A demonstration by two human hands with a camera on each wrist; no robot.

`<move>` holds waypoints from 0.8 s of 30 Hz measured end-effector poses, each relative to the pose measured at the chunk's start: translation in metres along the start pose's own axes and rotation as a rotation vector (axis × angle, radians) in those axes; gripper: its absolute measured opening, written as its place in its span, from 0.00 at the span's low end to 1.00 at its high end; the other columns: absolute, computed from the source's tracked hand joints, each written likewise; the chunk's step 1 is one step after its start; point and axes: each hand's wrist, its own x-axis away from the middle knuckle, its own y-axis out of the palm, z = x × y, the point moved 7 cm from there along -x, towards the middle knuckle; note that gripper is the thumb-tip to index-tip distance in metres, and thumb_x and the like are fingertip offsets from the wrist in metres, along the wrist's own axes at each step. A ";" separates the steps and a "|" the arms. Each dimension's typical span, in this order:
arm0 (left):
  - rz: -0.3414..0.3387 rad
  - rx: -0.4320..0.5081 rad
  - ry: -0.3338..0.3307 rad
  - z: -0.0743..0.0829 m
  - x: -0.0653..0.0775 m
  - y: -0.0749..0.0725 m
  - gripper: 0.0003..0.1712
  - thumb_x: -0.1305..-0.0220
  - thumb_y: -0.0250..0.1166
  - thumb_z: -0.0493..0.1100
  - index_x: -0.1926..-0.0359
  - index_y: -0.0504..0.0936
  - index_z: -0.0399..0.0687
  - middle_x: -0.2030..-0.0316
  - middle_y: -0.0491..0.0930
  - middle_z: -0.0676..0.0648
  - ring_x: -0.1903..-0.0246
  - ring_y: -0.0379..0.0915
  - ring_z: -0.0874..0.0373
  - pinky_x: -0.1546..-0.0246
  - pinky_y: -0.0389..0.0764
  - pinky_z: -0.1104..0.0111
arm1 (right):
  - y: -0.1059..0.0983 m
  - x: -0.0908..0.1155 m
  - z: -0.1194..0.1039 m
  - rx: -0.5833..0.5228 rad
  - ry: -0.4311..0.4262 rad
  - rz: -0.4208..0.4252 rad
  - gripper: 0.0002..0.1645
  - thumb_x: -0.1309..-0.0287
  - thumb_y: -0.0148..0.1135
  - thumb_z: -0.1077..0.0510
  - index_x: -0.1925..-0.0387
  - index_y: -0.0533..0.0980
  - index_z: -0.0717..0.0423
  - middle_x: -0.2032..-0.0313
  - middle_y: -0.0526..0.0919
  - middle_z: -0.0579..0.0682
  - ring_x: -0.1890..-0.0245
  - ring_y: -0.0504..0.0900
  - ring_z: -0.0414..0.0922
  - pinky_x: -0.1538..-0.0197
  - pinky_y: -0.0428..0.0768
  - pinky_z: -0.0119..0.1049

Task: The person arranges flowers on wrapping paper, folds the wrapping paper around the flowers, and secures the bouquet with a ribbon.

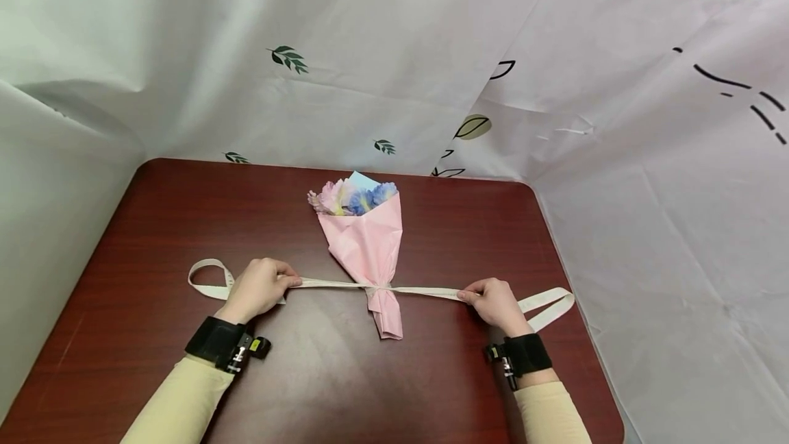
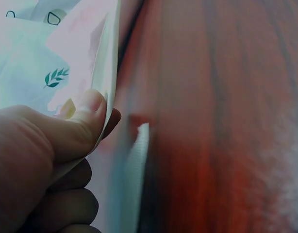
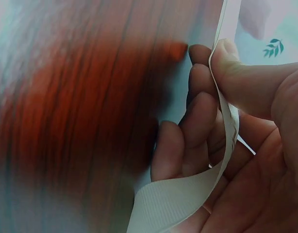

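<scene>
A bouquet of pink and blue flowers (image 1: 360,199) in pink wrapping paper (image 1: 370,242) lies on the table, its gathered stem end toward me. Round its narrow neck passes a cream ribbon (image 1: 425,290), drawn out nearly straight to both sides. My left hand (image 1: 255,288) pinches the ribbon left of the bouquet, thumb against forefinger, as the left wrist view also shows. On the other side my right hand (image 1: 493,303) pinches it between thumb and fingertips. In the right wrist view a loose length of ribbon (image 3: 178,199) runs down across the palm.
Loose ribbon loops lie beyond each hand, the right one (image 1: 555,303) near the table's right edge. The dark red wooden table (image 1: 345,389) is bordered at the back and sides by hanging pale sheets (image 1: 370,53) with leaf prints.
</scene>
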 end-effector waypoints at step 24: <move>0.152 -0.219 0.099 0.008 0.011 -0.034 0.18 0.45 0.72 0.48 0.54 0.85 0.49 0.45 0.76 0.40 0.44 0.70 0.38 0.57 0.70 0.42 | 0.004 0.013 -0.055 0.067 -0.325 -0.186 0.29 0.42 0.72 0.40 0.44 0.82 0.51 0.53 0.85 0.46 0.53 0.82 0.44 0.50 0.79 0.46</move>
